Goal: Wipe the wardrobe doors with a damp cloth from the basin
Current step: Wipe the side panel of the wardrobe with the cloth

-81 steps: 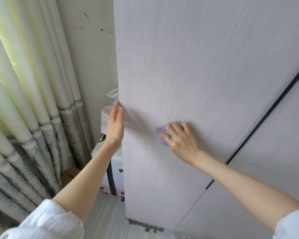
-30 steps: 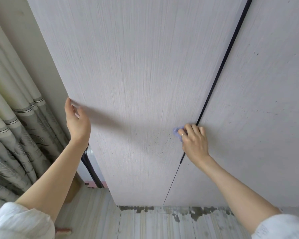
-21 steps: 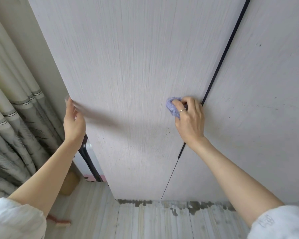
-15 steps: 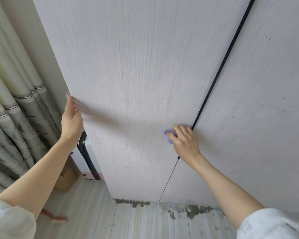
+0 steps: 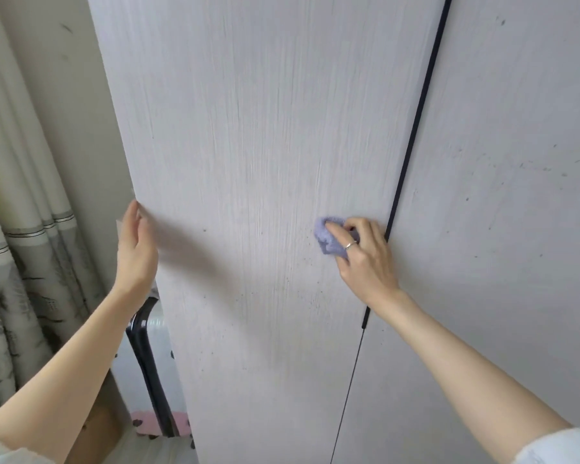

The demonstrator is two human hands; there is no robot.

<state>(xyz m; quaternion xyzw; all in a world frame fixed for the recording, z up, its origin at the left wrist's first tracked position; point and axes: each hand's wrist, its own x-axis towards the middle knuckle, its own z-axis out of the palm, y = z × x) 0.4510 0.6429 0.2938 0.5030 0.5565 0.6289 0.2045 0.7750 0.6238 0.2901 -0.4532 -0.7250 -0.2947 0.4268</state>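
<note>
Right now your right hand presses a bunched purple cloth flat against the left wardrobe door, fingers curled over it — a ring shows on one of them. The cloth sits just left of the dark gap between that door and the right door, at about mid-height in view. Your left hand rests at the left door's outer edge, fingers straight and relaxed, holding nothing. Dark specks dot both doors. Left of the door's edge stands a white suitcase with a dark trim, and further left — curtains against the wall.
</note>
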